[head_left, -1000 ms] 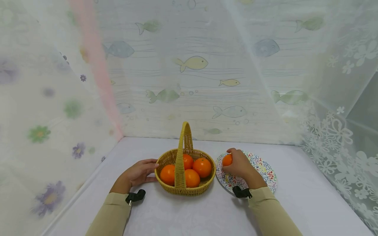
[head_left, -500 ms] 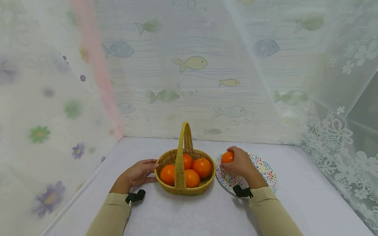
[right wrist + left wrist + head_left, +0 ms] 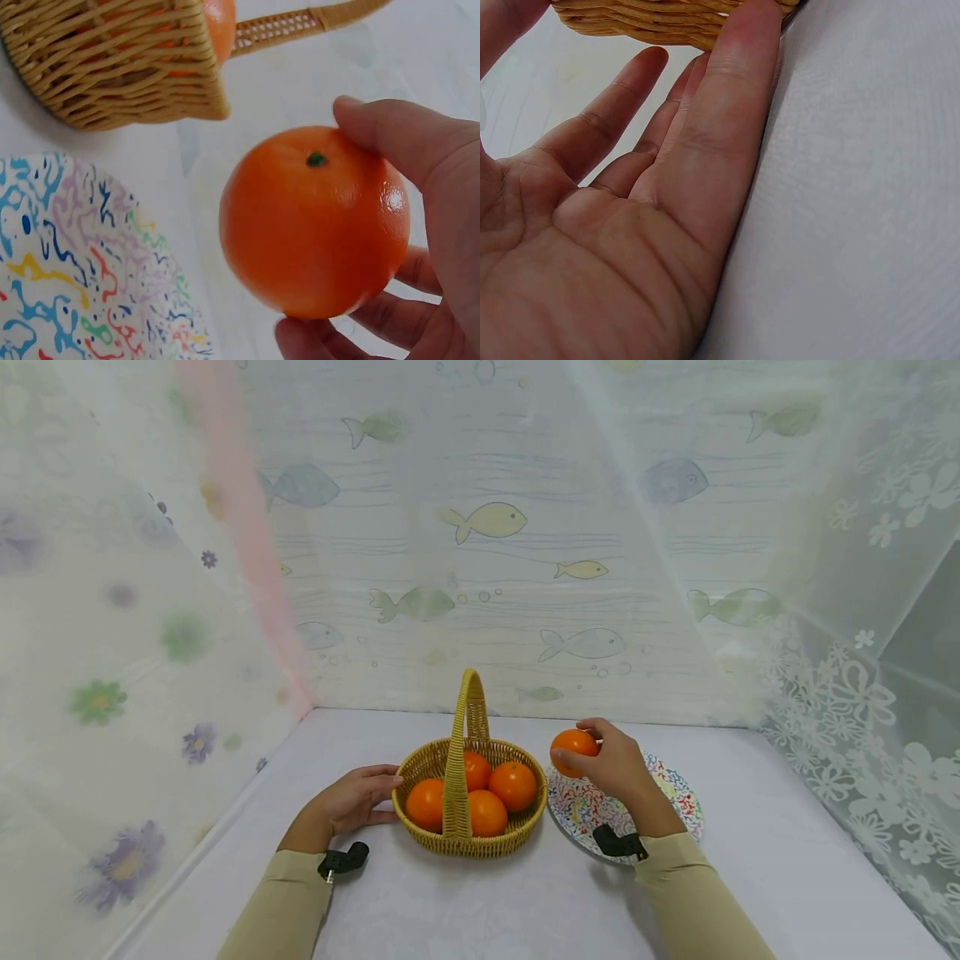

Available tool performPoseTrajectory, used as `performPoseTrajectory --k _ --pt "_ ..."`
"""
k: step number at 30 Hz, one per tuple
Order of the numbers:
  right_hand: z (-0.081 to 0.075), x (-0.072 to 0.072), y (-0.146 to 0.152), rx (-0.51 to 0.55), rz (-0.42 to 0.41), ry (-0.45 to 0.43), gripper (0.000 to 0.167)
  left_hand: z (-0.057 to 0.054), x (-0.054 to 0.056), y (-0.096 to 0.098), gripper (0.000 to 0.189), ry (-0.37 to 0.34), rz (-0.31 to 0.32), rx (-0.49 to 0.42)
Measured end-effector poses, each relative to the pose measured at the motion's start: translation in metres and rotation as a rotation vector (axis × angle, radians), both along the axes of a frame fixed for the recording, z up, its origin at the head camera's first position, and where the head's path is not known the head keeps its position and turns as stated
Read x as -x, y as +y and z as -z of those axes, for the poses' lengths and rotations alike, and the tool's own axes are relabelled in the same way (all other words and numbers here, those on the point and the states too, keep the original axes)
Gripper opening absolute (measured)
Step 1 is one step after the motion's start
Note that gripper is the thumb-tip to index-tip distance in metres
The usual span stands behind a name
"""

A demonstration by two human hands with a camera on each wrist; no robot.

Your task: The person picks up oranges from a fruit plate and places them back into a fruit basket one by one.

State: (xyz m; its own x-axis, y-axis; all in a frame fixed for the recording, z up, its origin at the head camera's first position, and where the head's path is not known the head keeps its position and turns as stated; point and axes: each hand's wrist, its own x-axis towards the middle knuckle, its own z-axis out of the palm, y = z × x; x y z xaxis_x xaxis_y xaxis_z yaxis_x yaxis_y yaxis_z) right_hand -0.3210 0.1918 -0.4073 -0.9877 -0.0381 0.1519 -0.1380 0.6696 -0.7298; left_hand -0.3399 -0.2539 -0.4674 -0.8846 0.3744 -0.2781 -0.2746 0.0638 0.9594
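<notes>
In the head view my right hand (image 3: 618, 768) holds an orange (image 3: 573, 752) above the left part of a round plate (image 3: 675, 789) with a multicoloured squiggle pattern. Thumb and fingers press the fruit's sides in the right wrist view, and its green stem spot (image 3: 316, 159) faces the camera. My left hand (image 3: 348, 802) rests against the left side of a yellow wicker basket (image 3: 480, 846). Its fingers are mostly straight, with tips touching the weave (image 3: 652, 22) in the left wrist view. Several oranges (image 3: 513, 786) lie inside the basket, partly hidden by its handle (image 3: 457, 760).
A white cloth covers the table (image 3: 420, 910). Behind it hangs a fish-patterned curtain (image 3: 480, 635), with floral sheets (image 3: 135, 760) along the left and lace at the right. The basket's tall arched handle rises between the two hands.
My right hand has lifted the orange up off the plate and shifted it slightly left, towards the basket. The left hand and basket have stayed in place.
</notes>
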Motion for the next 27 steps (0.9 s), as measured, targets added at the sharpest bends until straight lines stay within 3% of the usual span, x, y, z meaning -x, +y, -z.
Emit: performPoseTrajectory --k 16,22,27 --pt "-0.009 -0.004 -0.008 0.035 -0.044 0.045 0.073 0.0 0.002 0.0 0.068 0.004 0.013 -0.008" --pt "-0.013 -0.008 -0.012 0.091 -0.056 0.027 0.082 0.003 0.002 -0.001 0.068 -0.006 -0.003 -0.015" --pt "-0.016 -0.009 -0.019 0.07 -0.068 0.071 0.089 0.003 0.002 0.0 0.068 -0.004 -0.01 -0.015"
